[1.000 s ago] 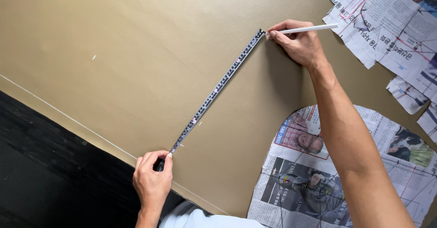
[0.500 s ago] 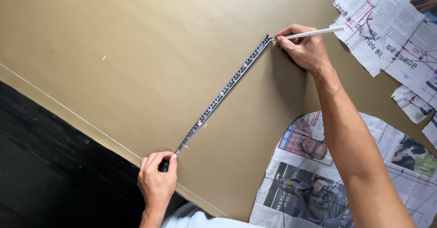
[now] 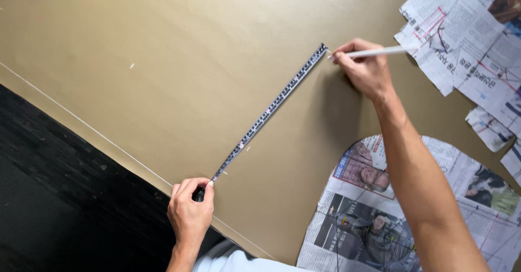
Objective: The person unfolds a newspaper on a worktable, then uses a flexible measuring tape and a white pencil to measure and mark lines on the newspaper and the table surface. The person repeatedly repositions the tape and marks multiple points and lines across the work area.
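A large tan sheet (image 3: 163, 60) covers most of the head view, lying flat. Across it runs a dark measuring tape (image 3: 271, 109), stretched diagonally from lower left to upper right. My left hand (image 3: 190, 212) pinches the tape's near end by the sheet's lower edge. My right hand (image 3: 366, 71) holds a white pencil (image 3: 380, 51) with its tip beside the tape's far end, touching the sheet.
Cut newspaper pieces lie at the top right (image 3: 467, 38) and bottom right (image 3: 369, 217) on the sheet. A thin pale line (image 3: 81, 121) runs near the sheet's lower edge. Dark floor (image 3: 59, 196) shows at the bottom left.
The view has shifted slightly; both hands and the tape keep the same pose on the sheet, with the pencil tip still at the tape's far end.
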